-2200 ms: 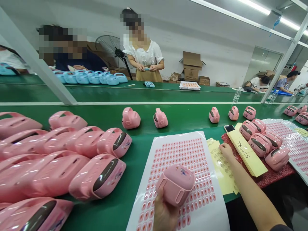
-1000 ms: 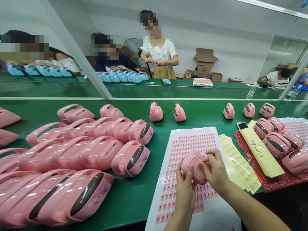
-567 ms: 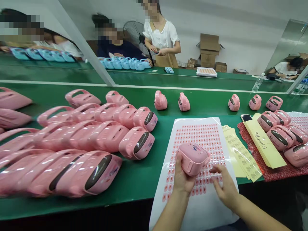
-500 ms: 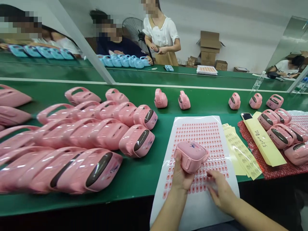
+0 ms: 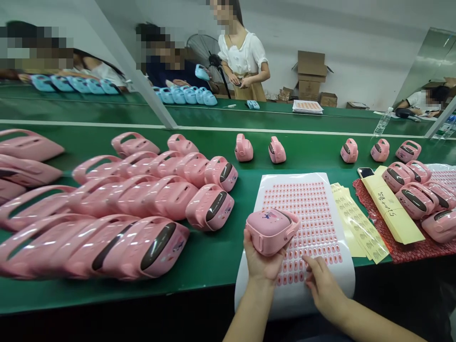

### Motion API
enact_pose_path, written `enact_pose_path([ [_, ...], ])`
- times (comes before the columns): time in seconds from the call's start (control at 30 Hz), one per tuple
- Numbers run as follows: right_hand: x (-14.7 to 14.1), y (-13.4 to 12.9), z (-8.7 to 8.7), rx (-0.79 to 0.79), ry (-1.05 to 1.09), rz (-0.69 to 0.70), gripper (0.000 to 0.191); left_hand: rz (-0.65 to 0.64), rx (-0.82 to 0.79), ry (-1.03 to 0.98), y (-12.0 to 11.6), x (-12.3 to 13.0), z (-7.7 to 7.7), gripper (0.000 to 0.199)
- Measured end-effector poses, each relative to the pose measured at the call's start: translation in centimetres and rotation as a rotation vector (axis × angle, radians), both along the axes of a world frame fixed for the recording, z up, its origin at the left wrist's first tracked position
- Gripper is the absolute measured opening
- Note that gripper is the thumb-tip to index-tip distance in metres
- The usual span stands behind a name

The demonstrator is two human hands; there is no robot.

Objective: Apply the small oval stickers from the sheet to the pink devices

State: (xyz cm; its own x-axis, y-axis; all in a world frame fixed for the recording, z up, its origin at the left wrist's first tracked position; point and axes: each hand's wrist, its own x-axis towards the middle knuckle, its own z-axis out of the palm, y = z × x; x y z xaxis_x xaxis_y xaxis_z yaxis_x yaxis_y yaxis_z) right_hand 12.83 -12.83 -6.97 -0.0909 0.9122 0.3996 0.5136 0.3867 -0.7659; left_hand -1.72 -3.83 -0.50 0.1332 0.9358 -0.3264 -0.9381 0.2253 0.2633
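Pink plastic handled case [image 5: 270, 232] sits on the left hand [image 5: 259, 259], just above the sticker sheet [image 5: 302, 213], printed face up, with the palm under it and the fingers curled up its side, grasping it. Right hand [image 5: 326, 289] is apart from the case, low on the sheet. Its fingers [image 5: 313, 271] are loose and spread, not clenched; too small to tell if they pinch a sticker. Sheet lies on the green conveyor belt [image 5: 213, 266], yellow label sheets [image 5: 358, 228] just right of it, then a red bubble-wrap mat [image 5: 377, 244] under more pink cases [image 5: 415, 199]. Larger group of pink cases [image 5: 142, 194] lies to the left. Step in hand looks like labelling, with case in one hand and stickers by the other. Next move seems to call for one sticker peeled cleanly and set square on the case.
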Motion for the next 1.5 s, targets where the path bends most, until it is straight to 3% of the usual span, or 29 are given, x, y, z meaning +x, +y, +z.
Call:
enact_pose_path([
  [0.13,0.5,2.2,5.5,-0.348,0.601,-0.024,0.043,-0.066,0.005,-0.078,-0.5,0.7,-0.7,0.053],
  [0.23,0.3,4.1,9.5,-0.391,0.871,-0.036,0.039,-0.125,0.035,-0.127,-1.2,1.9,-0.8,0.051],
  [0.33,-0.2,5.2,10.9,-0.399,0.948,-0.023,0.039,-0.13,0.034,-0.168,-1.9,2.9,-0.5,0.049],
  [0.6,-0.7,5.4,10.6,-0.349,0.992,-0.112,0.036,-0.103,-0.053,-0.174,-2.6,3.5,0.7,0.05],
  [0.77,-1.9,5.1,11.1,-0.292,1.073,-0.199,0.034,-0.09,-0.035,-0.191,-2.8,3.8,0.4,0.054],
  [0.93,-2.6,4.9,10.5,-0.191,1.039,-0.289,0.031,-0.089,-0.016,-0.178,-2.9,3.9,0.0,0.056],
  [1.17,-2.9,4.7,9.1,-0.023,0.699,-0.386,0.018,-0.094,-0.067,-0.174,-3.2,3.9,0.6,0.047],
  [1.3,-2.9,4.5,8.6,0.157,0.477,-0.38,0.011,-0.091,-0.118,-0.187,-3.2,3.8,1.0,0.048],
  [1.4,-2.4,4.7,8.4,0.269,0.34,-0.392,0.017,-0.091,-0.16,-0.191,-3.2,3.9,1.1,0.047],
  [1.5,-1.3,5.1,8.1,0.168,0.269,-0.388,0.042,-0.106,-0.156,-0.183,-3.4,3.9,0.8,0.045],
])
